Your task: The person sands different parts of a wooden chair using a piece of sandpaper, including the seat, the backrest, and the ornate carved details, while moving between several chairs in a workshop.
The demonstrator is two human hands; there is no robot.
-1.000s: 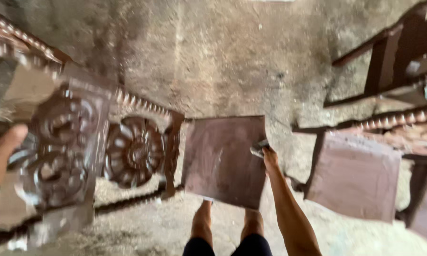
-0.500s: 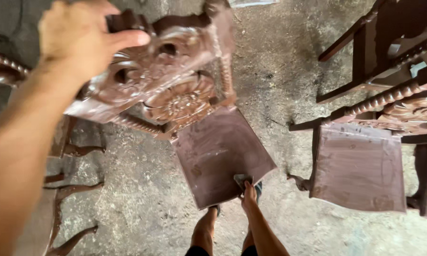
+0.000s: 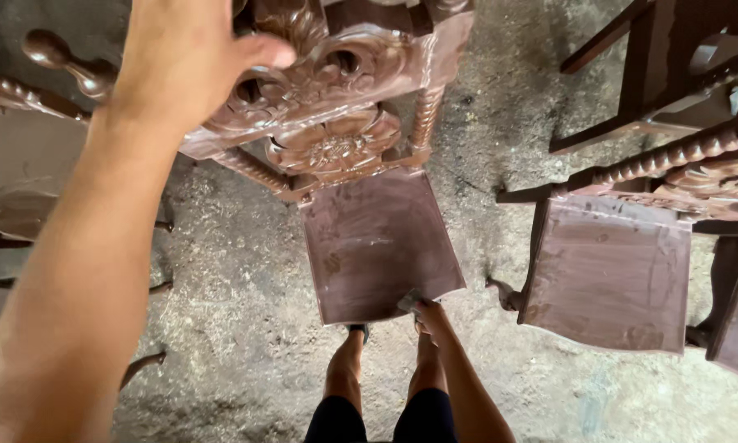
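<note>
I look straight down on a dark brown carved wooden chair. My left hand (image 3: 190,57) grips the top of its carved backrest (image 3: 328,90), with the thumb laid across the scrollwork. Below the backrest lies the chair's flat square seat (image 3: 377,246). My right hand (image 3: 428,310) reaches down and holds the seat's near right corner, with what looks like a small grey pad or cloth pinched there. My bare legs and feet (image 3: 348,365) stand on the concrete floor just below the seat.
A second brown chair (image 3: 611,275) with a turned, carved back stands close on the right, with more chair frames (image 3: 672,57) beyond it at top right. Another chair's seat and turned rail (image 3: 25,156) sit at the left edge. Rough grey concrete floor (image 3: 246,328) lies between them.
The chair has been turned and its backrest raised up close under me. My left hand moved from the left edge onto the backrest top. My right hand stays at the seat's near edge.
</note>
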